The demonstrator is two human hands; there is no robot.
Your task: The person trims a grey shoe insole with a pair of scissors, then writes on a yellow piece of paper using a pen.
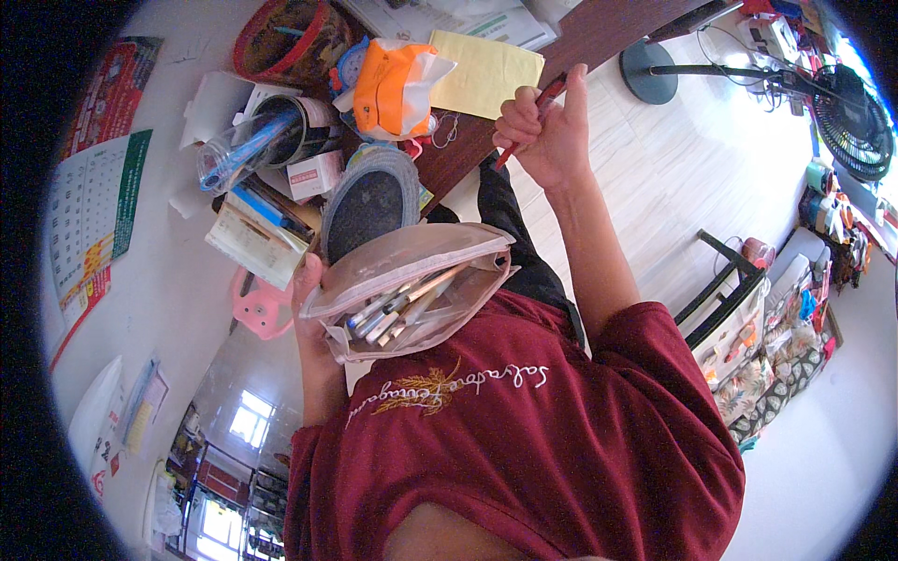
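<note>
My left hand (313, 304) grips the left side of a pale, see-through zip pencil case (412, 254), which is held open against my dark red shirt. Inside it lie several pens and pencils (398, 304), some white, some dark. Raised off to the right, near the edge of the desk, my right hand (543, 131) is closed around a slim red pen (554, 91), its thumb pointing up. Most of the pen is hidden by the fingers.
On the brown desk (589, 47) are an orange tissue pack (398, 89), a yellow paper (486, 73), a grey oval thing with a dark inside (374, 201), a pen holder (313, 126), a small box (315, 175) and a notebook (253, 245). A black fan (849, 122) stands far right.
</note>
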